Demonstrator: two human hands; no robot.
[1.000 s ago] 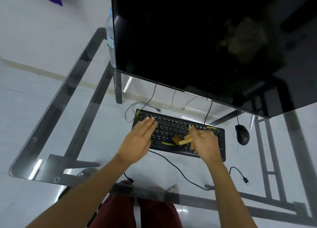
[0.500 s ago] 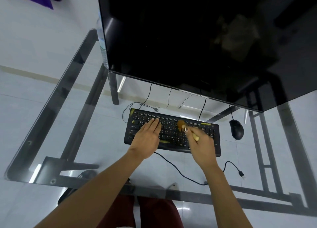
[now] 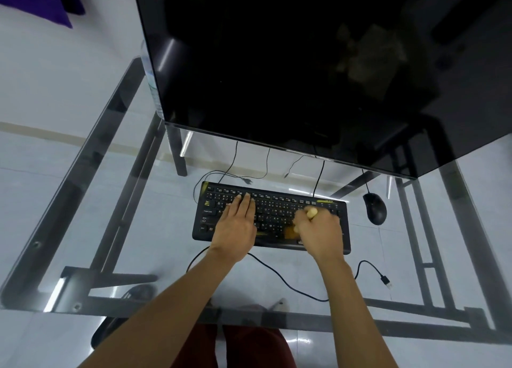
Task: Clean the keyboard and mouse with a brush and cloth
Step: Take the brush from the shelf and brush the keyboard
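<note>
A black keyboard with yellow trim lies on the glass table. My left hand rests flat on its left half, fingers together and stretched over the keys. My right hand is closed around a small wooden-handled brush; the brown bristles touch the keyboard's lower row, and the pale handle end sticks out above my fist. A black mouse sits to the right of the keyboard, untouched. No cloth is in view.
A large dark monitor overhangs the back of the table. Loose cables run in front of and behind the keyboard, one ending in a USB plug. A water bottle stands behind the monitor's left edge.
The brush has swept from the keyboard's upper middle rows down to the lower row, handle now pointing away from me. My left hand stays flat on the left keys.
</note>
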